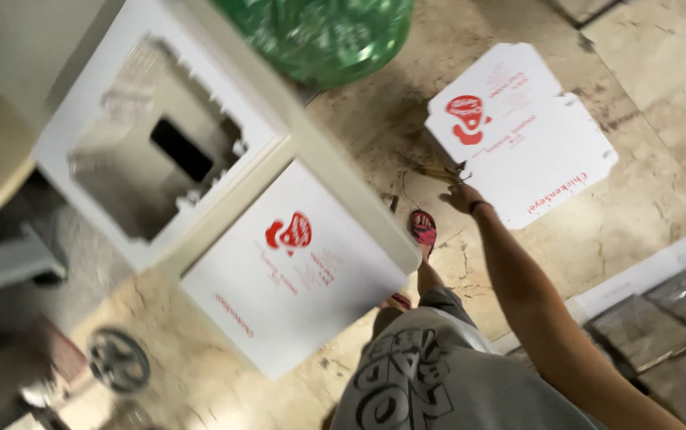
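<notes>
My right hand reaches down to the floor, a dark band on its wrist. Its fingers curl at the near edge of a flattened white cardboard box with red print, beside some small yellowish scraps. Whether the fingers grip the box or the scraps is not clear. A second white box with red print lies or hangs nearer to me at centre left; what holds it is hidden. My left hand is out of sight. My foot in a red sandal stands just left of the right hand.
A white panel with a ragged hole and a pale bar fill the upper left, blurred. A green plastic bag is at the top. A round metal floor drain is at lower left, a white kerb and paving at right.
</notes>
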